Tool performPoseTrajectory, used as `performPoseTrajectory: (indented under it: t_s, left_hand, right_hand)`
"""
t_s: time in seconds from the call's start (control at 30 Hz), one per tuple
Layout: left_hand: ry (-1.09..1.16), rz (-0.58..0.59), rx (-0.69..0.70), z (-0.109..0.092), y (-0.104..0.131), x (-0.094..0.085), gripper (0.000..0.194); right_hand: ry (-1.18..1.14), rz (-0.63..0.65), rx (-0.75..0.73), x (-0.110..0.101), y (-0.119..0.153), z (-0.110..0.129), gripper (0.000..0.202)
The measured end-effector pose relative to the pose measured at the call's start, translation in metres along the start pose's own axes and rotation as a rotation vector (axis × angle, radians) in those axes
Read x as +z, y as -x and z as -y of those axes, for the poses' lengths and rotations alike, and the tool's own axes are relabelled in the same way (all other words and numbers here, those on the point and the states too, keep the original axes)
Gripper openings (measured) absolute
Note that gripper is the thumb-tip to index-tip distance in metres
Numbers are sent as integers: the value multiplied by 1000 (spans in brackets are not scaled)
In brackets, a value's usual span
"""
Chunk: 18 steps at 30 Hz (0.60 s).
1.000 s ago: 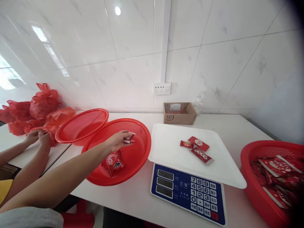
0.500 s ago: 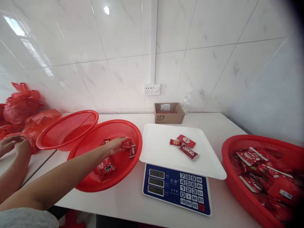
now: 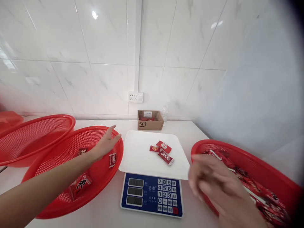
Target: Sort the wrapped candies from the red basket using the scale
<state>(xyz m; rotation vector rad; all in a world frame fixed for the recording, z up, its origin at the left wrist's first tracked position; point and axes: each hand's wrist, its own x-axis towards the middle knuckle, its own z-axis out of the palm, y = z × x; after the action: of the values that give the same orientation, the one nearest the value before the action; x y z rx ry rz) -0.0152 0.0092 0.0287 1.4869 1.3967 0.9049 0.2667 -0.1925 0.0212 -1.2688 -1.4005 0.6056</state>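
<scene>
Red packets [image 3: 165,156] still on scale tray [image 3: 135,152], centre-right of frame. Left hand [image 3: 108,142] spread, now nearer right rim of red basket [image 3: 101,177]. Right hand [image 3: 211,180] newly in view, lower right, blurred; grip cannot be told.

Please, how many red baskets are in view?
3: the left basket, the middle basket under the left hand, and the right basket, partly hidden behind the right hand.
</scene>
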Motion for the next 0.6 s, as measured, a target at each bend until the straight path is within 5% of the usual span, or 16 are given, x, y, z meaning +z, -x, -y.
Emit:
performPoseTrajectory:
  t_s: [0.13, 0.3, 0.47, 0.6]
  left_hand:
    - [-163, 131, 291, -14, 1, 39, 50]
    - [-428, 447, 559, -18, 0, 98, 30]
    - [-539, 561, 603, -18, -6, 140, 20]
    - [-569, 539, 549, -16, -13, 147, 23]
  right_hand:
    - [392, -11, 127, 22, -58, -13, 27]
    - [751, 139, 153, 44, -68, -43, 32]
    - [856, 198, 171, 49, -71, -47, 40]
    - [850, 205, 177, 48, -75, -50, 40]
